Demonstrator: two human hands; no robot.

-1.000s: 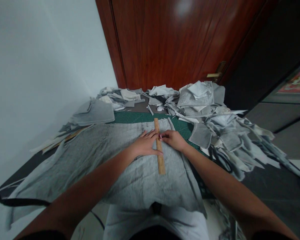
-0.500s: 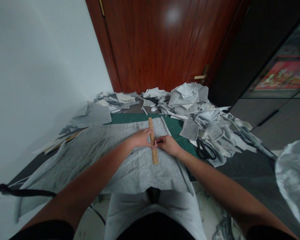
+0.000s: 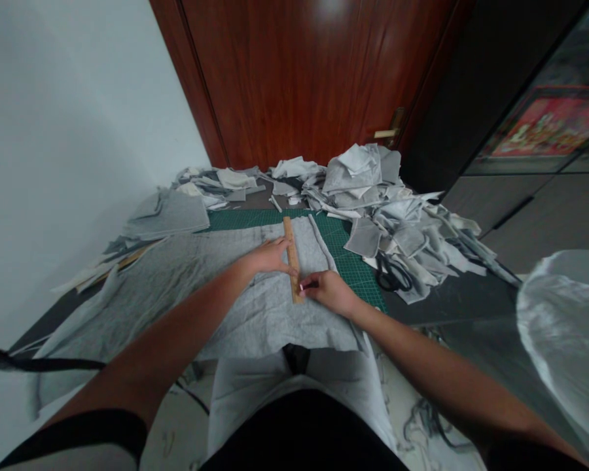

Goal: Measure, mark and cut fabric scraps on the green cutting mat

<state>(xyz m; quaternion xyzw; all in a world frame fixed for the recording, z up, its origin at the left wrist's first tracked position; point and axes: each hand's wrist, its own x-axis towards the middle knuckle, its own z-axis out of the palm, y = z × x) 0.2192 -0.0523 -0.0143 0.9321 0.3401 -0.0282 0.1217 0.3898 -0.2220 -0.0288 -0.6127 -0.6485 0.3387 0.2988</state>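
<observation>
Grey fabric [image 3: 142, 297] lies spread over a green cutting mat [image 3: 351, 261], its near edge hanging toward my lap. Across its right part runs a short wooden ruler [image 3: 293, 252], pointing away from me. My left hand [image 3: 271, 256] has thumb and fingers spread, their tips pressing on the ruler. Close to the ruler's near end, my right hand [image 3: 330, 291] is closed in a pinch around a small white-ended piece [image 3: 302, 286] that looks like chalk. Its tip is at the ruler's right edge.
Piles of grey and white cloth scraps [image 3: 353, 173] line the back and right of the table. Black-handled scissors [image 3: 392, 271] lie among them at right. A folded grey cloth [image 3: 171, 212] sits back left. A whitish plastic bag [image 3: 564, 327] stands far right.
My right hand has slid toward me along the ruler, from about its middle to near its close end. My left hand keeps its place on the ruler. The whole view has shifted slightly.
</observation>
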